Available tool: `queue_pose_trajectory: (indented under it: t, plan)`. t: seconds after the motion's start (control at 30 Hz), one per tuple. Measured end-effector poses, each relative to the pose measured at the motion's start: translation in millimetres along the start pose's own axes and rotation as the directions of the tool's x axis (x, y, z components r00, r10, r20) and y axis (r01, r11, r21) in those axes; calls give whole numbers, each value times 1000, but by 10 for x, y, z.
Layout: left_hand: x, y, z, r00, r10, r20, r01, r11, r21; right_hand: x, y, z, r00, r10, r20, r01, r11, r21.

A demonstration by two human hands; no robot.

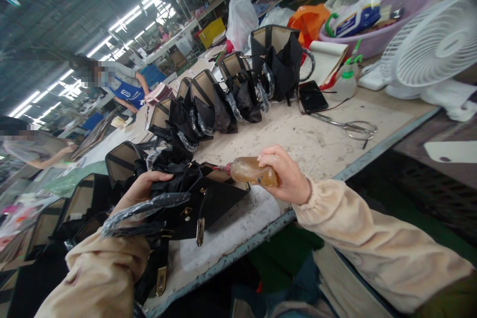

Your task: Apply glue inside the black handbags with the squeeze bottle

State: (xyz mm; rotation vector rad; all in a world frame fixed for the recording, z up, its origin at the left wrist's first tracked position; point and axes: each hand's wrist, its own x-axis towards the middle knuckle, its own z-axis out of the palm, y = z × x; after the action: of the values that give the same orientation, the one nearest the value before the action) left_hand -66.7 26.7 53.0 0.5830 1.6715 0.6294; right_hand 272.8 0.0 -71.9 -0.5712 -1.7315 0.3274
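A black handbag (219, 203) with gold-coloured fittings lies tilted near the front edge of the table. My left hand (143, 186) grips its upper part, thumb on the dark lining and the other fingers largely hidden. A plastic-wrapped handle (145, 211) loops across my left wrist. In my right hand (285, 174) is a squeeze bottle (251, 171) of amber liquid, fingers wrapped round its base. The bottle lies nearly level, its reddish nozzle pointing left at the bag's open top edge. Whether the tip touches the bag I cannot tell.
Several similar black bags (214, 102) stand in rows behind and to the left. Scissors (354, 128), a phone (313, 97), a clear bottle (346, 82) and a white fan (439, 44) are at the right. A purple basin (406, 15) sits behind. Two people work at the far left.
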Motion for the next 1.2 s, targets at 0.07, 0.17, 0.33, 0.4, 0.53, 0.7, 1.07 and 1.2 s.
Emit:
queue_pose_trajectory:
  t: [0.07, 0.17, 0.33, 0.4, 0.53, 0.7, 1.07, 1.2]
  plan:
    - [-20, 26, 49, 1000, 8, 14, -9, 1000, 14, 7, 9, -8, 1000, 8, -20, -8, 1000, -5]
    - [-22, 66, 93, 999, -28, 41, 26, 998, 52, 34, 23, -2, 999, 7, -45, -7, 1000, -7]
    - [74, 148, 91, 996, -86, 7, 85, 990, 117, 64, 74, 14, 998, 18, -67, -19, 1000, -15]
    - [106, 175, 97, 997, -77, -19, 79, 989, 124, 55, 102, 13, 999, 21, -46, -22, 999, -24]
    - [121, 207, 136, 997, -69, -46, 74, 991, 109, 23, 130, -1, 999, 28, 19, -27, 999, -36]
    - [117, 219, 175, 998, -68, -16, 69, 992, 110, 51, 106, -10, 997, 42, -57, -42, 999, -7]
    - [80, 243, 264, 997, -60, -53, 65, 992, 107, 84, 159, 4, 996, 65, -68, -68, 997, -39]
    - [136, 226, 211, 997, -53, -55, 56, 997, 51, 60, 181, -12, 997, 65, -50, -67, 997, -46]
